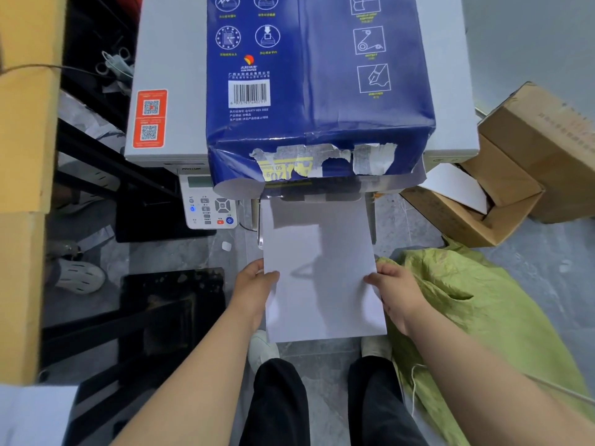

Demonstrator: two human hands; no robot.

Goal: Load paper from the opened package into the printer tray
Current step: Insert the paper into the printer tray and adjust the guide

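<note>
A blue paper package with a torn-open front end lies on top of the grey printer. A white stack of paper stretches from under the package's open end towards me, over the printer's front tray area. My left hand grips the stack's left edge with the thumb on top. My right hand grips its right edge the same way. The far end of the sheets is hidden in shadow under the package.
The printer's control panel sits left of the paper. Open cardboard boxes stand at the right, a green bag lies on the floor beside my right arm, and black frames lie at the left. My feet are below the paper.
</note>
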